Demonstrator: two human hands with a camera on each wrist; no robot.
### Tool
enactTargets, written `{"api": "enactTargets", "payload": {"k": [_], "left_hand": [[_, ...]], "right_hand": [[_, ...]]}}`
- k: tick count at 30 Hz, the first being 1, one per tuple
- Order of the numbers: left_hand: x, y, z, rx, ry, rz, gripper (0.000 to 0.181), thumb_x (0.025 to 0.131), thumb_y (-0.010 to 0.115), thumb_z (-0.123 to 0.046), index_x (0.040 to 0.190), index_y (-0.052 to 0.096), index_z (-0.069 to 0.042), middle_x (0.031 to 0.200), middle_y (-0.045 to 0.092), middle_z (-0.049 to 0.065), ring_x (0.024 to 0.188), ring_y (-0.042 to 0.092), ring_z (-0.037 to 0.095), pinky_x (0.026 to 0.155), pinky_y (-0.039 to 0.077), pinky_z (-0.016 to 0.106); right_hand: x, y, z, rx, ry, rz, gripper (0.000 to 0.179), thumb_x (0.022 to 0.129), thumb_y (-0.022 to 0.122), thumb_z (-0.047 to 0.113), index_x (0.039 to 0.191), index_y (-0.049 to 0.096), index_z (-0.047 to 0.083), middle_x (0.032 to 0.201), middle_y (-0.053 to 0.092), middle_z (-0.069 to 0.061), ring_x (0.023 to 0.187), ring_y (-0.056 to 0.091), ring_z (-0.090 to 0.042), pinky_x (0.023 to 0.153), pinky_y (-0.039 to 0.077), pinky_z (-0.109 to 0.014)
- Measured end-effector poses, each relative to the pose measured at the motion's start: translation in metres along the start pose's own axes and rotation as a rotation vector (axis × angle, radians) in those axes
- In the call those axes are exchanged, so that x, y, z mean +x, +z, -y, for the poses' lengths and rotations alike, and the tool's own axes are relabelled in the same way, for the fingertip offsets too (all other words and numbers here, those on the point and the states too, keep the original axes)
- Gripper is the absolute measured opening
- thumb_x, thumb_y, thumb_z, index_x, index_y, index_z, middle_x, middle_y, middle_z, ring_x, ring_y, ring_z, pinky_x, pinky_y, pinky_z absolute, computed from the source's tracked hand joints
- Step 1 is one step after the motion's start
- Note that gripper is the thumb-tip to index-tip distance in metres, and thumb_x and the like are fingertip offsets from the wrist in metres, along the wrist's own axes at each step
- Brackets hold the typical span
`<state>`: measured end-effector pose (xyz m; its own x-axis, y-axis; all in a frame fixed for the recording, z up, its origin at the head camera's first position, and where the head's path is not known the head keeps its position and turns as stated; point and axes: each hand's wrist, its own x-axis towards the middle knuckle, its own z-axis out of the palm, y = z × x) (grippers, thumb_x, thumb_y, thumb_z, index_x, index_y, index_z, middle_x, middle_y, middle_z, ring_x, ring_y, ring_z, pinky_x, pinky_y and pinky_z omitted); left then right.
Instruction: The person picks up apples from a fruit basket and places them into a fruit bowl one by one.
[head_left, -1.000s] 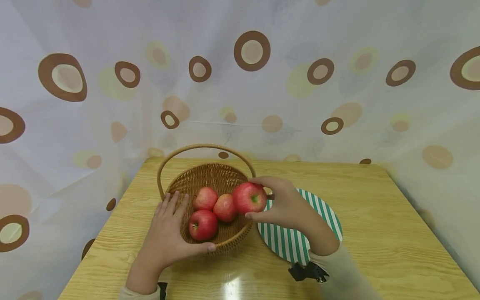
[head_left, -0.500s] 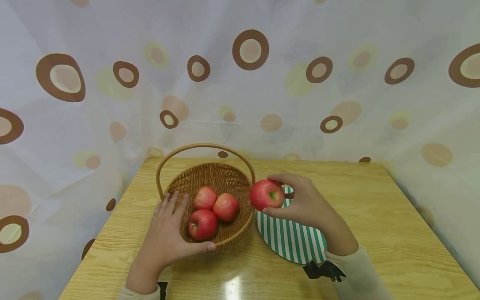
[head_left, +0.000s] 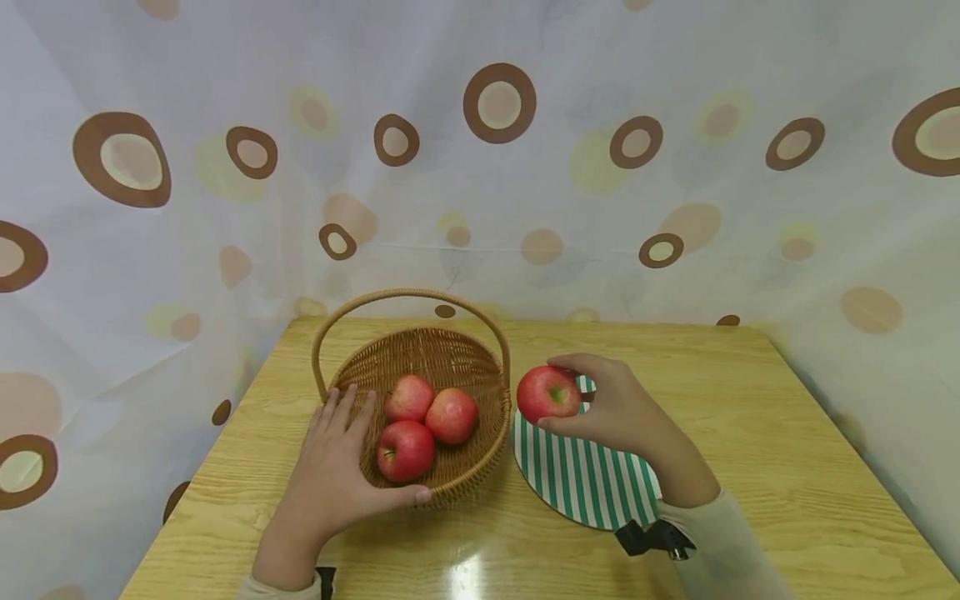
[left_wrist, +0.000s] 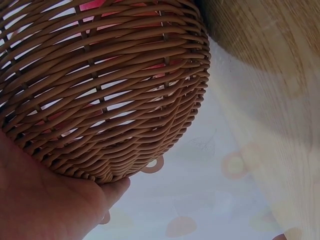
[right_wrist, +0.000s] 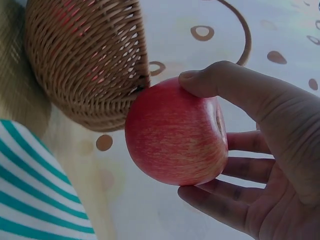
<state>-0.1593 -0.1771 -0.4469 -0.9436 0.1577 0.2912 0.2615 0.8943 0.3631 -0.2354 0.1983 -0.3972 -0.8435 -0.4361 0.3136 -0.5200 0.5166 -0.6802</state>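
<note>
My right hand (head_left: 630, 421) pinches a red apple (head_left: 542, 396) between thumb and fingers, just right of the basket's rim and over the near-left part of a striped round placemat (head_left: 577, 479). In the right wrist view the thumb lies on top of the apple (right_wrist: 170, 135), with the fingers at its far side and below. My left hand (head_left: 333, 483) rests on the left and front rim of a brown wicker basket (head_left: 427, 346), fingers spread and fairly straight, thumb along the front edge. Inside the basket lie three apples (head_left: 450, 415). Its woven side (left_wrist: 120, 95) fills much of the left wrist view.
The basket's tall arched handle (head_left: 411, 292) stands up between its two sides. Everything sits on a light wooden table (head_left: 780, 442). A pale curtain (head_left: 570, 192) with brown rings hangs behind the table and along both sides.
My right hand has carried the apple rightward, from over the basket to beyond its right rim. Most of that move came in the first half second. The left hand stays put.
</note>
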Motion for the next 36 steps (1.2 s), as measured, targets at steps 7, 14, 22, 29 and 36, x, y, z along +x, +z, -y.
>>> {"api": "enactTargets", "payload": {"k": [7,14,22,29,36], "left_hand": [[0.0,0.0,0.001,-0.009,-0.003,0.0,0.143,0.062,0.073,-0.095,0.164,0.037,-0.002,0.172,0.027,0.029,0.163,0.014,0.051,0.131,0.015,0.068],[0.0,0.001,0.001,-0.006,-0.006,0.001,0.143,0.062,0.073,-0.096,0.164,0.038,-0.002,0.171,0.028,0.029,0.163,0.015,0.051,0.13,0.016,0.068],[0.001,-0.001,0.001,-0.005,0.0,-0.003,0.143,0.062,0.073,-0.096,0.163,0.039,-0.001,0.171,0.029,0.029,0.163,0.015,0.051,0.13,0.016,0.068],[0.002,-0.001,0.001,-0.009,-0.004,0.004,0.143,0.062,0.073,-0.095,0.163,0.038,-0.001,0.172,0.028,0.028,0.163,0.015,0.05,0.131,0.015,0.068],[0.001,0.0,0.002,-0.005,-0.005,0.007,0.143,0.062,0.072,-0.097,0.164,0.038,-0.002,0.172,0.027,0.028,0.163,0.015,0.051,0.131,0.015,0.068]], "right_hand": [[0.0,-0.003,-0.023,-0.085,0.068,-0.005,0.074,0.076,0.098,0.026,0.137,0.067,0.0,0.136,0.07,-0.016,0.112,0.069,-0.028,0.081,0.066,-0.033],[-0.001,-0.005,-0.044,-0.158,0.121,0.011,0.075,0.078,0.096,0.033,0.138,0.066,0.0,0.129,0.072,-0.018,0.108,0.069,-0.03,0.08,0.064,-0.037],[0.0,-0.012,-0.066,-0.228,0.171,0.003,0.074,0.078,0.096,0.034,0.136,0.067,0.0,0.122,0.074,-0.016,0.104,0.067,-0.029,0.084,0.061,-0.04],[-0.001,-0.021,-0.082,-0.238,0.274,0.014,0.075,0.08,0.094,0.038,0.137,0.065,0.0,0.121,0.072,-0.018,0.102,0.066,-0.029,0.084,0.062,-0.041],[-0.003,-0.026,-0.092,-0.252,0.341,0.029,0.08,0.081,0.092,0.041,0.14,0.061,-0.003,0.125,0.07,-0.024,0.105,0.067,-0.033,0.09,0.063,-0.05]]}}
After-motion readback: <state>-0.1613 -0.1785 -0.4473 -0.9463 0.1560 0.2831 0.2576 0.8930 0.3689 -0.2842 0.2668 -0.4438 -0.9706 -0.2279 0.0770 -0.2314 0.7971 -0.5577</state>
